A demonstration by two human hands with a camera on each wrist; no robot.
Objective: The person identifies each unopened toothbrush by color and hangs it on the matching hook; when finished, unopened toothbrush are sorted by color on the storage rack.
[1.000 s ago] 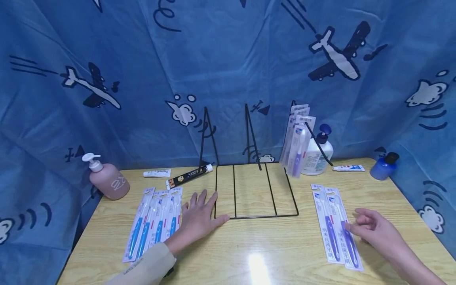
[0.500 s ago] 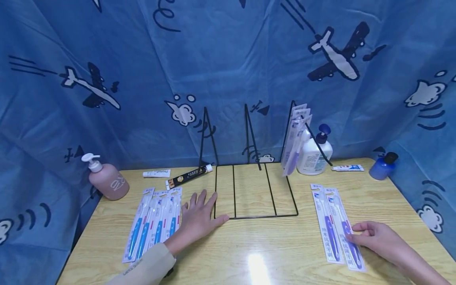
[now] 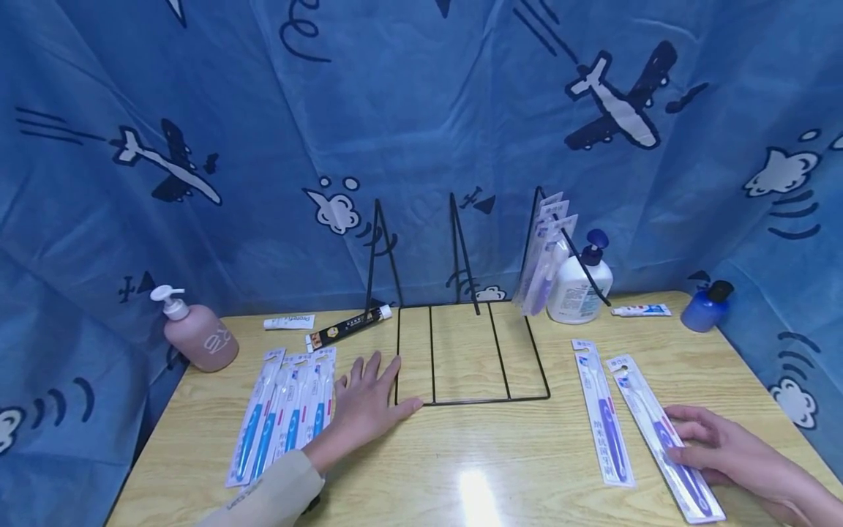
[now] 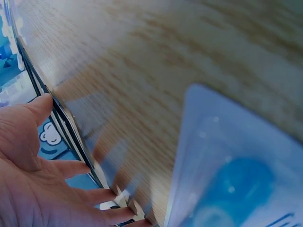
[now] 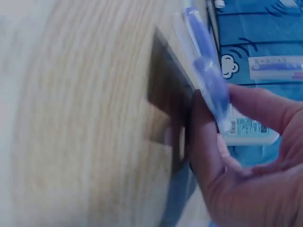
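Pinching a purple packaged toothbrush (image 3: 657, 432) by its right edge in the right hand's (image 3: 724, 448) grip, beside its twin (image 3: 604, 417) on the surface (image 3: 514, 454); best lifted unbent, with the left hand (image 3: 372, 399) spread at the wire rack (image 3: 470, 401).

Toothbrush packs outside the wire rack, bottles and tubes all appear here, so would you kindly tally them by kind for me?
Purple toothbrush packs, one in the right hand: 2
Blue toothbrush packs: 4
Bottles: 3
Tubes: 3
Total: 12
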